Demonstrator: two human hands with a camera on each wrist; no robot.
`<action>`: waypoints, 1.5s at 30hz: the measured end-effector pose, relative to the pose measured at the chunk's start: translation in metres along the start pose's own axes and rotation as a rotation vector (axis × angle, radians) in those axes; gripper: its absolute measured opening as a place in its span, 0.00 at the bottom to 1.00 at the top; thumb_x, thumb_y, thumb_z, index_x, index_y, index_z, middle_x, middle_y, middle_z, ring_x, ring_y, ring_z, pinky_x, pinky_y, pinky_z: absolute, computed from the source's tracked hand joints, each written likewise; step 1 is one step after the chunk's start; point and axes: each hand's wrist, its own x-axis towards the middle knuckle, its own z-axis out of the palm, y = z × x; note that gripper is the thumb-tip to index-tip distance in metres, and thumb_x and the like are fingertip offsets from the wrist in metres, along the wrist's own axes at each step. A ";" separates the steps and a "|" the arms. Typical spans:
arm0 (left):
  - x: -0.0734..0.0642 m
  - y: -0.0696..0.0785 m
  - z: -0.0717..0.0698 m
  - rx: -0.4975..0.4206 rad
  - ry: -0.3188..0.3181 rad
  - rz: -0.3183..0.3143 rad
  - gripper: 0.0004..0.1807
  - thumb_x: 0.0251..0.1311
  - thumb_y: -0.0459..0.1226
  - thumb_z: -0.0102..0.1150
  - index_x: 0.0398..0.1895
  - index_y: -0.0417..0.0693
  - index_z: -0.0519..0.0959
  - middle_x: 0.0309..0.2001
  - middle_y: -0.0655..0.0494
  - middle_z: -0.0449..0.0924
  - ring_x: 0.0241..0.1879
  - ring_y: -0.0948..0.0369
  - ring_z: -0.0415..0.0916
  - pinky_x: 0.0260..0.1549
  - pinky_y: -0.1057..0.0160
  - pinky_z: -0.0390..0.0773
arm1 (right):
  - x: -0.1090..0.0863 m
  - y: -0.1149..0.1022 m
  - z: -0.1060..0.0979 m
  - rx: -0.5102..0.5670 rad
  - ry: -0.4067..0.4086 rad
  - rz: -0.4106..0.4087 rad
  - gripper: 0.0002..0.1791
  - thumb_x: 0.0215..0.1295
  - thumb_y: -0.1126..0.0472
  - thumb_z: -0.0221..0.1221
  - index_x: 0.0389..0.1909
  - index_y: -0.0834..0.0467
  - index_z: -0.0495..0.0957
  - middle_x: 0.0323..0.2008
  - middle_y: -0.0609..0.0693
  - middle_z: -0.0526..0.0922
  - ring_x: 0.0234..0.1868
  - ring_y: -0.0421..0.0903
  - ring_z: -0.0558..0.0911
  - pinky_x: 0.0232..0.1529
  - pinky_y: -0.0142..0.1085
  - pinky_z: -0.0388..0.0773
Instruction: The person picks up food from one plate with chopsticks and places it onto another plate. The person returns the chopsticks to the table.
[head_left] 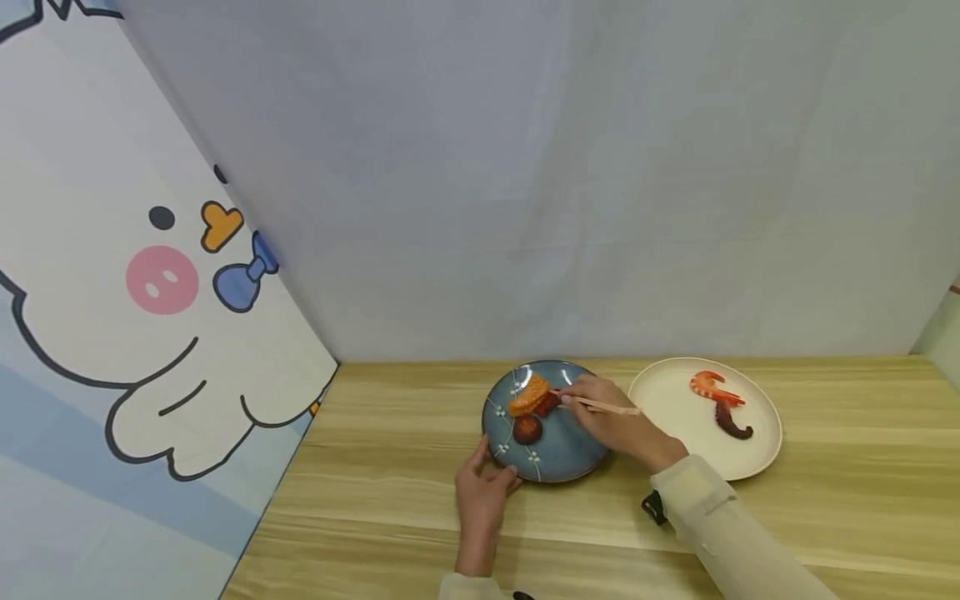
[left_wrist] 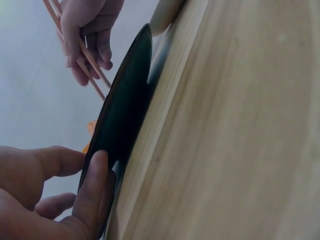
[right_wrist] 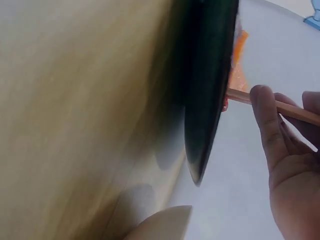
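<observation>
Cream-coloured fabric sleeves point(head_left: 742, 533) come closest to the head camera, above a pale wood-grained table point(head_left: 375, 467). The left hand point(head_left: 483, 493) grips the near-left rim of a round, glossy blue plate with white blossom decoration point(head_left: 566, 454). The right hand point(head_left: 617, 422) pinches a pair of slim, light-brown chopsticks point(head_left: 611, 407), their tips at a small dark-red food piece point(head_left: 547, 406) on that plate; whether they clasp it I cannot tell. Close by the red one lie an orange, ridged food piece point(head_left: 529, 395) and a round, glossy brown food piece point(head_left: 527, 430). To the right, a round cream plate point(head_left: 667, 408) bears an orange-and-white shrimp point(head_left: 716, 388) and a curved, dark reddish-brown tentacle point(head_left: 731, 422).

From the left wrist, the left hand's fingers point(left_wrist: 94, 187) stand narrow on the blue plate's rim, its dark underside showing. Beyond, the chopsticks slant down from the right hand toward the plate.

From the right wrist, the fingers hold a chopstick that reaches the plate's edge, where orange and red food shows.
</observation>
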 end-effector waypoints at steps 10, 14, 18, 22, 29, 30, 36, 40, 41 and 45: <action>0.002 0.000 0.000 -0.011 0.000 0.005 0.42 0.54 0.12 0.60 0.76 0.25 0.64 0.68 0.24 0.66 0.27 0.66 0.77 0.31 0.71 0.89 | 0.004 -0.001 -0.001 0.094 0.043 0.064 0.11 0.71 0.75 0.61 0.29 0.64 0.85 0.24 0.52 0.82 0.23 0.41 0.79 0.21 0.30 0.78; 0.002 -0.001 0.000 -0.014 0.007 -0.004 0.42 0.53 0.12 0.60 0.76 0.26 0.64 0.67 0.24 0.67 0.27 0.66 0.77 0.32 0.70 0.90 | -0.001 -0.003 -0.004 0.265 0.039 0.349 0.11 0.78 0.69 0.56 0.40 0.70 0.86 0.35 0.64 0.88 0.30 0.53 0.90 0.33 0.42 0.91; 0.002 -0.003 0.000 -0.016 0.011 -0.002 0.42 0.53 0.11 0.60 0.76 0.26 0.64 0.66 0.24 0.68 0.27 0.66 0.77 0.32 0.69 0.90 | -0.004 -0.005 -0.006 0.325 0.098 0.517 0.13 0.79 0.68 0.54 0.46 0.73 0.85 0.39 0.68 0.89 0.33 0.52 0.91 0.39 0.48 0.93; 0.002 -0.004 0.000 -0.018 0.009 0.003 0.42 0.52 0.11 0.60 0.76 0.25 0.64 0.65 0.24 0.68 0.27 0.67 0.76 0.32 0.69 0.90 | -0.005 -0.006 -0.006 0.342 0.161 0.581 0.14 0.79 0.68 0.54 0.44 0.74 0.85 0.37 0.67 0.89 0.31 0.48 0.91 0.38 0.43 0.93; 0.003 -0.005 0.000 -0.013 0.017 -0.001 0.42 0.52 0.11 0.60 0.75 0.25 0.64 0.66 0.25 0.67 0.26 0.66 0.76 0.31 0.70 0.89 | -0.004 -0.007 -0.014 0.420 0.244 0.662 0.16 0.80 0.68 0.53 0.43 0.77 0.84 0.36 0.67 0.89 0.27 0.39 0.90 0.35 0.29 0.90; 0.003 -0.004 0.001 -0.014 0.018 0.000 0.42 0.52 0.11 0.60 0.75 0.25 0.64 0.66 0.25 0.68 0.26 0.66 0.76 0.31 0.70 0.89 | -0.003 -0.007 -0.015 0.450 0.262 0.670 0.16 0.79 0.69 0.52 0.43 0.78 0.83 0.36 0.68 0.89 0.27 0.39 0.90 0.34 0.30 0.90; 0.003 -0.003 0.002 -0.014 0.014 -0.006 0.42 0.53 0.12 0.60 0.76 0.26 0.64 0.65 0.26 0.68 0.27 0.66 0.76 0.32 0.70 0.89 | -0.009 -0.004 -0.016 0.494 0.191 0.667 0.15 0.79 0.68 0.54 0.45 0.79 0.82 0.41 0.69 0.88 0.31 0.43 0.91 0.40 0.33 0.91; 0.003 -0.002 0.002 -0.016 0.008 -0.007 0.42 0.54 0.12 0.60 0.76 0.27 0.64 0.66 0.26 0.67 0.27 0.67 0.75 0.32 0.70 0.89 | -0.014 0.000 -0.013 0.465 0.093 0.599 0.14 0.80 0.67 0.55 0.48 0.78 0.81 0.43 0.70 0.87 0.36 0.53 0.92 0.43 0.37 0.92; 0.003 -0.002 0.002 -0.015 0.007 -0.006 0.42 0.54 0.12 0.60 0.76 0.26 0.64 0.67 0.25 0.67 0.27 0.67 0.75 0.32 0.70 0.89 | -0.015 0.000 -0.012 0.466 0.085 0.580 0.14 0.79 0.67 0.56 0.48 0.78 0.81 0.43 0.71 0.87 0.37 0.55 0.92 0.43 0.38 0.92; 0.003 -0.003 0.002 -0.014 0.012 -0.013 0.42 0.54 0.12 0.60 0.76 0.27 0.64 0.68 0.25 0.66 0.27 0.66 0.76 0.33 0.70 0.90 | -0.019 0.001 -0.010 0.478 0.079 0.522 0.12 0.78 0.69 0.57 0.46 0.77 0.82 0.42 0.71 0.86 0.36 0.55 0.92 0.40 0.42 0.93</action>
